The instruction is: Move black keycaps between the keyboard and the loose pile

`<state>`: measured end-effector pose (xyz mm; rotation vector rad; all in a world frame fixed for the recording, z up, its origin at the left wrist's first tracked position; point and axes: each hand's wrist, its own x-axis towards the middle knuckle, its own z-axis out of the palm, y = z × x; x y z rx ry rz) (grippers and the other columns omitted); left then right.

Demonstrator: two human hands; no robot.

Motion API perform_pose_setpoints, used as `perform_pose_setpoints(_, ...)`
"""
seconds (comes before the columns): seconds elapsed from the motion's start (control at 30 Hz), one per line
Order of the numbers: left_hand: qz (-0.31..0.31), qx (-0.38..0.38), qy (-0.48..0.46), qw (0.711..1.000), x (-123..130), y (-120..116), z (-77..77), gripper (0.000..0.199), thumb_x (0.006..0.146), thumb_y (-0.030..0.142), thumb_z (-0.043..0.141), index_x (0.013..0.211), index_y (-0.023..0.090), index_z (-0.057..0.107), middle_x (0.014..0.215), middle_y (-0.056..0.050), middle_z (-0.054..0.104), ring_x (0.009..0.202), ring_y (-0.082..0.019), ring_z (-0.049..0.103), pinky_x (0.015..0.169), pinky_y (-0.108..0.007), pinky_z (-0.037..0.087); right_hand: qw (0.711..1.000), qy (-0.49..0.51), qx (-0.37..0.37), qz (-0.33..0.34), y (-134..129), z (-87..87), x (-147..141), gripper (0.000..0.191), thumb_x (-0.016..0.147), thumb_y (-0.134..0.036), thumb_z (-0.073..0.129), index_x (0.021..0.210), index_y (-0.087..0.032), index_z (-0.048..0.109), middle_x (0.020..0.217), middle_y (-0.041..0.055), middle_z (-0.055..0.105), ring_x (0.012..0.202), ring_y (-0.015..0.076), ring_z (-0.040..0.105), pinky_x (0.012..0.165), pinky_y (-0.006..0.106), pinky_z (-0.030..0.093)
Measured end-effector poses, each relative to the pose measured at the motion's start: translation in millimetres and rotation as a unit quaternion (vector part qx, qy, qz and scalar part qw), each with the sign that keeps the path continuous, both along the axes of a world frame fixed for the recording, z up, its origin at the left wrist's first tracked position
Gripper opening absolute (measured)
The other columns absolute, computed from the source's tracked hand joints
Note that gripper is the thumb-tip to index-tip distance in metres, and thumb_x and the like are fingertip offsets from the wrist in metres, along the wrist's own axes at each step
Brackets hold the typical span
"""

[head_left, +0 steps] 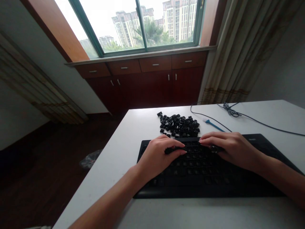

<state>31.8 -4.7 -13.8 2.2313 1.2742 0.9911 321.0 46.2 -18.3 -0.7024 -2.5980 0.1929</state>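
Note:
A black keyboard (190, 182) lies on the white table, with keycaps off across its key area. My left hand (158, 152) rests over its upper left part, thumb and index finger apart and nothing seen between them. At the upper middle rows is my right hand (228, 146), its fingers bent together with the fingertips on the keyboard. A small dark, shiny thing (215, 149) shows under its curled fingers; I cannot make out what it is. Just behind the keyboard lies a loose heap of black keycaps (179, 124).
A blue brush-like tool (214, 125) lies behind the keyboard, beside a black cable (264, 117) with a bundled coil. The white table (107, 171) has its left edge near my left forearm. A clear plastic bag (90, 159) is on the dark floor.

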Motion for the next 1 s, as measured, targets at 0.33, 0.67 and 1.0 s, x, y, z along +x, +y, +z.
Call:
perform_pose_setpoints(0.33, -0.022, -0.04, -0.026, 0.999, 0.1, -2.0, 5.1, 0.019, 0.084, 0.031, 0.076, 0.103, 0.028, 0.076, 0.09, 0.001, 0.075, 0.081, -0.014, 0.07, 0.077, -0.027, 0.054, 1.0, 0.01, 0.003, -0.018, -9.6, 3.2, -4.2, 0.044, 0.086, -0.005, 0.053, 0.126, -0.022, 0.059, 0.128, 0.009, 0.064, 0.104, 0.0214, 0.067, 0.081, 0.033, 0.056)
perform_pose_setpoints(0.67, -0.142, -0.136, -0.147, 0.969, 2.9, -8.2, 10.7, 0.035, 0.087, 0.027, 0.073, 0.121, 0.023, 0.065, 0.102, -0.003, 0.078, 0.089, -0.017, 0.075, 0.089, -0.032, 0.06, 0.993, 0.081, 0.042, 0.073, -41.2, 8.8, -28.2, 0.039, 0.092, -0.006, 0.053, 0.127, -0.019, 0.061, 0.116, 0.0105, 0.068, 0.093, 0.0174, 0.069, 0.074, 0.027, 0.056)
perform_pose_setpoints(1.0, -0.092, -0.107, -0.133, 0.981, 3.2, -8.3, 18.4, 0.026, 0.091, 0.03, 0.07, 0.116, 0.023, 0.068, 0.103, -0.002, 0.077, 0.088, -0.013, 0.071, 0.082, -0.025, 0.056, 0.992, 0.117, -0.02, 0.032, -43.7, 13.9, -21.6, 0.033, 0.087, -0.003, 0.057, 0.114, -0.021, 0.061, 0.118, 0.0075, 0.073, 0.105, 0.0194, 0.071, 0.087, 0.028, 0.058)
